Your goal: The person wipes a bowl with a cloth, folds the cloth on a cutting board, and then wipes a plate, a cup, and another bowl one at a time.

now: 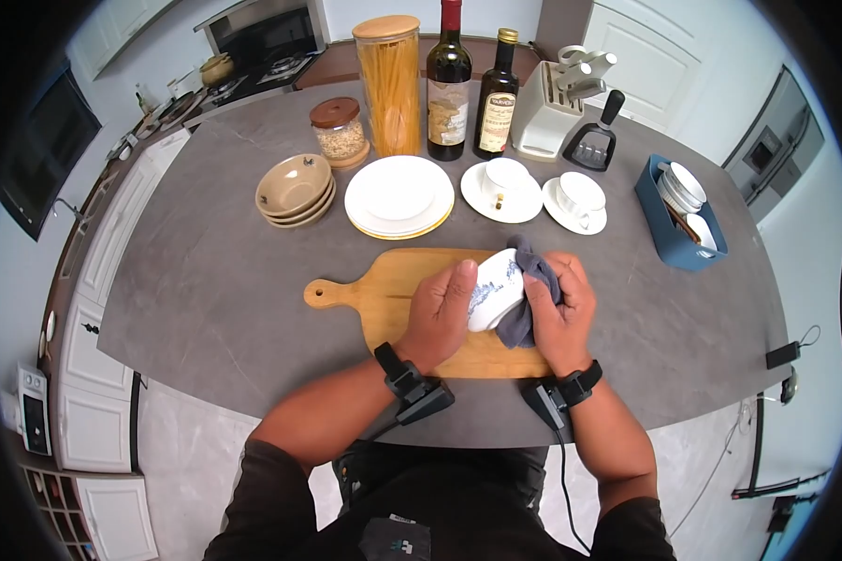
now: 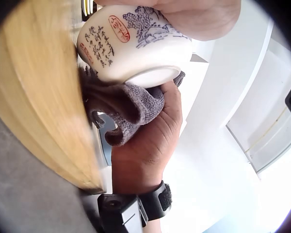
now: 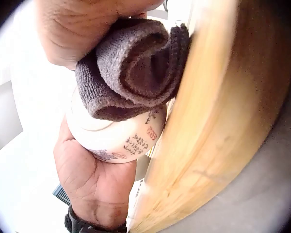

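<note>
A white bowl (image 1: 496,292) with a blue landscape drawing is held tilted on its side over the wooden cutting board (image 1: 393,271). Its outer wall, with dark writing and red seal marks, faces the left wrist view, where the foot ring shows too. My left hand (image 1: 440,313) grips the bowl from the left, thumb up along it. My right hand (image 1: 563,313) holds a bunched grey cloth (image 1: 519,327) against the bowl's right side, thumb over the cloth. In the right wrist view the folded cloth (image 3: 131,73) covers part of the bowl near its base.
Behind the board stand brown bowls (image 1: 295,192), white plates (image 1: 399,196) and two cups on saucers (image 1: 502,192). Farther back are a pasta jar (image 1: 390,89), a wine bottle (image 1: 447,93), a dark sauce bottle (image 1: 498,98) and a knife block (image 1: 544,112). A blue bin (image 1: 674,229) holds dishes at right.
</note>
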{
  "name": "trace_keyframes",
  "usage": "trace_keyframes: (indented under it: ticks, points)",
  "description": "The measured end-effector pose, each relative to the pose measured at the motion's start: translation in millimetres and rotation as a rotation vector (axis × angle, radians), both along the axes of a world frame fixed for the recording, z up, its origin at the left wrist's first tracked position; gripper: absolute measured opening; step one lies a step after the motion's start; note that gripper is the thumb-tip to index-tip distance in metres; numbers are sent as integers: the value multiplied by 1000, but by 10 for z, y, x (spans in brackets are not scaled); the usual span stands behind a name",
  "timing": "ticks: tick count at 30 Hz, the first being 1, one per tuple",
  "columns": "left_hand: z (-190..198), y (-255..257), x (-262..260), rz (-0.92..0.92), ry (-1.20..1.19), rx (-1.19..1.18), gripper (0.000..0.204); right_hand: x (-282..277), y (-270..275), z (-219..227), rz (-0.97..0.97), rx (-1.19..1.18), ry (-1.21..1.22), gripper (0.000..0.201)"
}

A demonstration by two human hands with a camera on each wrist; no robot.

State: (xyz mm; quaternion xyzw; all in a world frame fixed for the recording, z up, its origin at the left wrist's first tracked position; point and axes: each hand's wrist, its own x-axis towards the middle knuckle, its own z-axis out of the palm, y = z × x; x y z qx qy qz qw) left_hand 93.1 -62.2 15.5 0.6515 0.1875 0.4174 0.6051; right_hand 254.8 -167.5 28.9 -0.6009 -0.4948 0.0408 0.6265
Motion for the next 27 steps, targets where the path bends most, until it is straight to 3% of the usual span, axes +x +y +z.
trace_keyframes:
  ticks: [3,5,6,11,13,14,15,17,19,21,27]
  points:
    - [-7,11,2,21,-14,16,48,-95,-13,64,2,35,-93,31]
    - [-37,29,-6,20,-28,26,48,-143,-41,168,22,131,-494,40]
    - [-66,49,-11,-10,-22,41,48,-199,-53,218,48,138,-556,45]
    - [34,11,-11,-38,-17,58,47,-212,-2,196,64,158,-565,44]
    - [45,-9,-10,-40,-26,55,48,-157,11,127,7,117,-324,39]
    - [48,-22,-4,-44,-35,53,48,-116,3,101,11,86,-202,27]
    - [32,-11,-5,-48,-36,53,48,-71,15,57,7,86,-204,27]
    - [12,30,-13,-22,14,52,48,34,72,-55,55,11,202,17]
    - [35,20,-4,-4,8,51,49,132,111,-169,56,-9,233,15]
    - [-9,56,-28,0,41,117,50,182,132,-230,134,-66,452,16]
    - [-15,68,-51,-58,30,87,51,154,137,-238,126,-1,410,22]
